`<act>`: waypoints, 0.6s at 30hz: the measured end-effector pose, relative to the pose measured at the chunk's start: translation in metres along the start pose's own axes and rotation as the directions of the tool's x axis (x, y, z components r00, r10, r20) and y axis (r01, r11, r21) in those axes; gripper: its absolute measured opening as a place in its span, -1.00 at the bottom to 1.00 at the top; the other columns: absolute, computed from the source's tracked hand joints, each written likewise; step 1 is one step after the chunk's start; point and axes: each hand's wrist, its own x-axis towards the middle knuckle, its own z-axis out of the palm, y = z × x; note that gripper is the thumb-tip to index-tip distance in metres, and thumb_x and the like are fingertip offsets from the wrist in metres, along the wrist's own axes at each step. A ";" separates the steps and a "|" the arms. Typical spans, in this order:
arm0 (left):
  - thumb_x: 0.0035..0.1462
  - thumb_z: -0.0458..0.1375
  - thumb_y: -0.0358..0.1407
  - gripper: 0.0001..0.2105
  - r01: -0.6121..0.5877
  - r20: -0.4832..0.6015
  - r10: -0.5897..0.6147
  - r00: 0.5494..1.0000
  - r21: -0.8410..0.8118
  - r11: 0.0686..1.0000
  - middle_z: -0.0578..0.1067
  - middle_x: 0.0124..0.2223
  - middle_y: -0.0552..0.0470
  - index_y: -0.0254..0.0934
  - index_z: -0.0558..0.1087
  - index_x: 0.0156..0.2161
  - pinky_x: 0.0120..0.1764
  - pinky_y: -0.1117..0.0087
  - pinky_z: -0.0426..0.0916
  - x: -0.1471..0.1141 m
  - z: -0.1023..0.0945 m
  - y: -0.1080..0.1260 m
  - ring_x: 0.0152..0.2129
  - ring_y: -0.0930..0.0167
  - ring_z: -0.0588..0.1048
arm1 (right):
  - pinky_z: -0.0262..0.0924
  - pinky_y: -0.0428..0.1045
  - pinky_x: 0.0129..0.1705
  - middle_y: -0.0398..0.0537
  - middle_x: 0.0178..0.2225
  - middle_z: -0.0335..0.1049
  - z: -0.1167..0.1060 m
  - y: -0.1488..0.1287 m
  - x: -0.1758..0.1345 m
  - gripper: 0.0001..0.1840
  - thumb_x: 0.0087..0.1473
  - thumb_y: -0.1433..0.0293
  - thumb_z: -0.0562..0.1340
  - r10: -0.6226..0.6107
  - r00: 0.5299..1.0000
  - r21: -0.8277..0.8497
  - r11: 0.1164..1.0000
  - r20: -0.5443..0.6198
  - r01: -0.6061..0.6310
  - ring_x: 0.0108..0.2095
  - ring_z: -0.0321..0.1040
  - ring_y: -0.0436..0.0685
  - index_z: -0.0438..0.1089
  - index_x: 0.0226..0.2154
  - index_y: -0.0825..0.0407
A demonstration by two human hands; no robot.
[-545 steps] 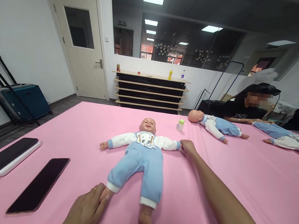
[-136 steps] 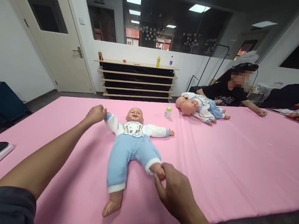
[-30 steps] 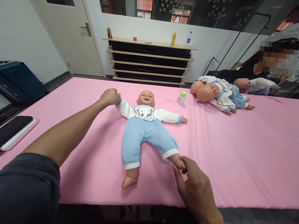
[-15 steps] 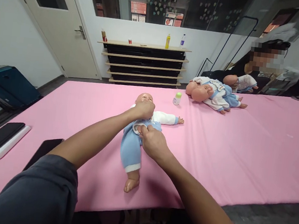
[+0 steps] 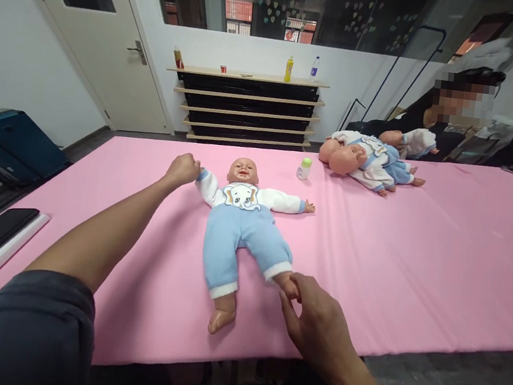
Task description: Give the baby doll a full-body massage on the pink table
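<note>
The doll (image 5: pixel 243 219) lies on the worktop (image 5: pixel 415 266), twelve o'clock. Your left hand (image 5: pixel 185 169) grips its arm (image 5: pixel 209 188) at ten, your right hand (image 5: pixel 319 317) its foot (image 5: pixel 289 286) at five: seemingly a limb-stretch; moving on calls for even grips.

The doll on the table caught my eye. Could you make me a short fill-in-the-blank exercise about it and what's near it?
1. The person's ____ hand holds one foot of the doll.
2. The animal face on the doll's chest is that of an ____.
3. Apart from their white cuffs, the legs of the doll's outfit are light ____.
4. The small white bottle near the doll has a ____ cap.

Missing words: right; elephant; blue; green.
</note>
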 end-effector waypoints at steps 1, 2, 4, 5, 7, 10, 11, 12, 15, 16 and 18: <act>0.23 -0.01 -0.07 -0.63 0.059 0.019 -0.058 0.998 -0.005 0.998 0.51 -0.11 -0.32 -0.39 0.43 -0.18 -0.22 0.29 0.30 -0.003 0.009 -0.012 -0.21 0.20 0.47 | 0.08 -0.06 -0.41 -0.08 -0.41 0.34 0.006 0.004 -0.008 -0.91 0.24 0.40 0.08 0.026 1.000 0.002 1.000 0.017 -0.026 -0.45 0.32 0.07 0.27 -0.24 0.04; 0.23 -0.01 -0.08 -0.63 0.105 0.038 -0.105 0.994 -0.009 0.994 0.51 -0.12 -0.33 -0.40 0.43 -0.19 -0.22 0.29 0.31 -0.006 0.018 -0.022 -0.20 0.18 0.47 | 0.07 -0.06 -0.43 -0.10 -0.42 0.35 0.013 0.007 -0.015 -0.93 0.24 0.41 0.08 0.049 0.998 -0.003 0.999 0.037 -0.049 -0.47 0.32 0.07 0.26 -0.25 0.04; 0.24 -0.03 -0.10 -0.64 0.160 0.065 -0.158 0.985 -0.012 0.987 0.52 -0.15 -0.35 -0.40 0.43 -0.21 -0.25 0.28 0.31 -0.016 0.032 -0.038 -0.21 0.17 0.48 | 0.04 -0.06 -0.47 -0.12 -0.44 0.35 0.027 0.011 -0.025 -0.96 0.22 0.42 0.08 0.094 0.993 -0.022 0.995 0.073 -0.092 -0.51 0.32 0.07 0.22 -0.29 0.03; 0.25 -0.05 -0.11 -0.64 0.173 0.076 -0.172 0.982 -0.013 0.985 0.53 -0.17 -0.35 -0.41 0.43 -0.22 -0.26 0.28 0.31 -0.020 0.037 -0.044 -0.22 0.16 0.49 | 0.03 -0.06 -0.49 -0.13 -0.45 0.35 0.033 0.013 -0.028 -0.97 0.21 0.43 0.09 0.117 0.989 -0.035 0.993 0.087 -0.115 -0.52 0.33 0.07 0.21 -0.30 0.02; 0.26 -0.07 -0.13 -0.64 0.188 0.089 -0.186 0.978 -0.015 0.982 0.53 -0.22 -0.34 -0.41 0.42 -0.22 -0.29 0.28 0.31 -0.026 0.042 -0.051 -0.26 0.17 0.49 | 0.00 -0.06 -0.51 -0.13 -0.46 0.35 0.040 0.015 -0.032 -0.95 0.20 0.43 0.10 0.159 0.982 -0.056 0.987 0.101 -0.154 -0.54 0.32 0.08 0.19 -0.32 0.02; 0.26 -0.06 -0.12 -0.64 0.188 0.097 -0.185 0.978 -0.022 0.982 0.54 -0.26 -0.31 -0.40 0.43 -0.23 -0.30 0.28 0.29 -0.023 0.033 -0.050 -0.29 0.18 0.49 | 0.03 -0.06 -0.50 -0.12 -0.45 0.35 0.035 0.015 -0.029 -0.96 0.22 0.41 0.10 0.161 0.983 -0.033 0.987 0.094 -0.159 -0.54 0.31 0.07 0.21 -0.31 0.02; 0.25 -0.04 -0.11 -0.64 0.178 0.091 -0.176 0.980 -0.024 0.984 0.54 -0.25 -0.30 -0.40 0.43 -0.24 -0.29 0.28 0.29 -0.020 0.026 -0.046 -0.28 0.19 0.48 | 0.06 -0.06 -0.49 -0.11 -0.43 0.35 0.029 0.015 -0.026 -0.95 0.23 0.41 0.09 0.145 0.987 -0.014 0.989 0.071 -0.144 -0.52 0.31 0.07 0.23 -0.29 0.03; 0.24 -0.03 -0.11 -0.65 0.159 0.080 -0.157 0.984 -0.024 0.987 0.54 -0.23 -0.29 -0.39 0.43 -0.24 -0.29 0.29 0.28 -0.015 0.018 -0.039 -0.28 0.20 0.48 | 0.10 -0.06 -0.46 -0.09 -0.41 0.36 0.021 0.014 -0.020 -0.94 0.24 0.40 0.09 0.121 0.992 0.002 0.993 0.036 -0.121 -0.49 0.32 0.07 0.25 -0.26 0.04; 0.21 0.02 -0.13 -0.69 0.019 0.034 -0.018 0.999 -0.025 0.999 0.54 -0.21 -0.24 -0.37 0.44 -0.26 -0.30 0.32 0.27 -0.003 -0.015 -0.005 -0.29 0.25 0.46 | 0.15 -0.05 -0.36 -0.04 -0.33 0.38 -0.007 0.006 0.006 -0.88 0.25 0.41 0.08 0.020 0.996 -0.011 1.000 -0.088 -0.021 -0.38 0.35 0.09 0.29 -0.18 0.06; 0.20 0.02 -0.14 -0.70 -0.048 0.021 0.049 0.999 -0.035 0.998 0.55 -0.22 -0.21 -0.36 0.45 -0.27 -0.30 0.34 0.27 -0.002 -0.026 0.012 -0.30 0.26 0.46 | 0.15 -0.04 -0.34 -0.02 -0.32 0.38 -0.015 0.003 0.019 -0.87 0.25 0.42 0.08 -0.021 0.994 -0.035 0.999 -0.112 0.017 -0.35 0.35 0.10 0.30 -0.17 0.07; 0.18 0.05 -0.16 -0.73 -0.164 0.016 0.166 0.986 -0.079 0.983 0.56 -0.24 -0.15 -0.33 0.47 -0.30 -0.33 0.36 0.27 -0.008 -0.043 0.049 -0.32 0.28 0.47 | 0.12 -0.03 -0.33 0.00 -0.31 0.37 -0.025 -0.006 0.048 -0.84 0.27 0.44 0.06 -0.098 0.989 -0.094 0.992 -0.108 0.088 -0.32 0.33 0.11 0.32 -0.16 0.08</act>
